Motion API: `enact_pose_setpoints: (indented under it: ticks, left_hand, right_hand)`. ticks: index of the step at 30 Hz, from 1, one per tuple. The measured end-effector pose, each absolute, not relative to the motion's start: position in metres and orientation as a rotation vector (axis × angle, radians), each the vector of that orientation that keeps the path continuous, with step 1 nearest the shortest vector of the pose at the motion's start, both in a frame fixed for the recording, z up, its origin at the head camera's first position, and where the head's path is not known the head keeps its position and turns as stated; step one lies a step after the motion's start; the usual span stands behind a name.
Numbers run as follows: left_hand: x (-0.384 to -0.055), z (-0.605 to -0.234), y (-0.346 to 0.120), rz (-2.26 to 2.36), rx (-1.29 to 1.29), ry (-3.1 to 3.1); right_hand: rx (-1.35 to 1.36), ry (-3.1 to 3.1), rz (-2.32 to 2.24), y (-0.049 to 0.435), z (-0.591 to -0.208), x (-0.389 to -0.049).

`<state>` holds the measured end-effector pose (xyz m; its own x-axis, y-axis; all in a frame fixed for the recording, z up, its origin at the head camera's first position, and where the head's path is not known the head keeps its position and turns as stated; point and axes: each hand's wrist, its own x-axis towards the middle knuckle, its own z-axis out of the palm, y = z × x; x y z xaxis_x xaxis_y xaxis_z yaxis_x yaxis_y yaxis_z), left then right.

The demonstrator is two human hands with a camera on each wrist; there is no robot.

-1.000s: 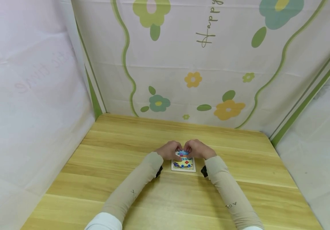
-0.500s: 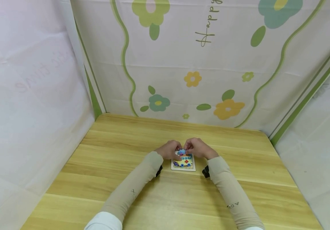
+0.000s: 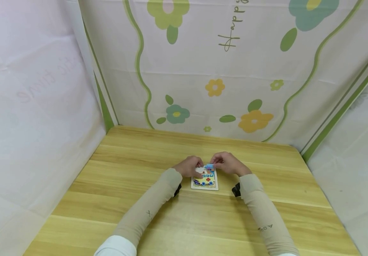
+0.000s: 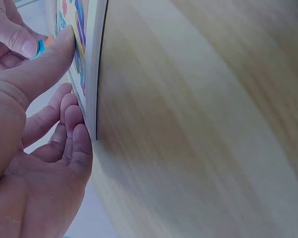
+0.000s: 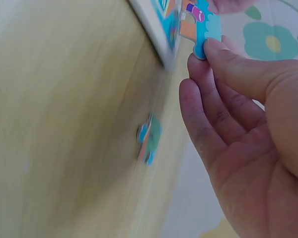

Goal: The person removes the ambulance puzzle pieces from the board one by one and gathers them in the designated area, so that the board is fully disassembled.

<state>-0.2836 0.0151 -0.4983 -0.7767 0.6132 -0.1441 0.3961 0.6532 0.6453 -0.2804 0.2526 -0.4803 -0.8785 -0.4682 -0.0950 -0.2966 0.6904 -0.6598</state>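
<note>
A jigsaw puzzle board [image 3: 204,188] with a pale frame and a yellow ambulance picture lies on the wooden table. My left hand [image 3: 188,166] holds it at its left side, thumb over the picture and fingers curled against the edge, as the left wrist view shows. My right hand [image 3: 230,164] pinches a puzzle piece [image 5: 210,29] between thumb and fingers, over the far right part of the board. That piece is blue with orange and purple parts. White backing shows in the far left part of the board.
In the right wrist view a loose puzzle piece [image 5: 151,140], green and blue, lies on the table [image 3: 113,185] beside the board; my right hand hides it from the head view. Printed cloth [image 3: 184,96] walls the table at the back and both sides.
My right hand has moved right and slightly away with the blue piece, uncovering more of the board. My left hand has stayed at the board's left side.
</note>
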Motion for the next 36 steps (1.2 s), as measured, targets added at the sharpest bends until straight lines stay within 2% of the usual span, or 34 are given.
enact_pose_setpoints:
  ticks: [23,36]
  left_hand:
    - [-0.274,-0.491,0.013,0.884,0.768,2.506]
    - [-0.274,-0.492,0.013,0.875,0.767,2.518]
  right_hand:
    - [-0.381,2.784,-0.96,0.358,-0.479,-0.267]
    - [-0.284,2.779,-1.013,0.374,-0.489,-0.265]
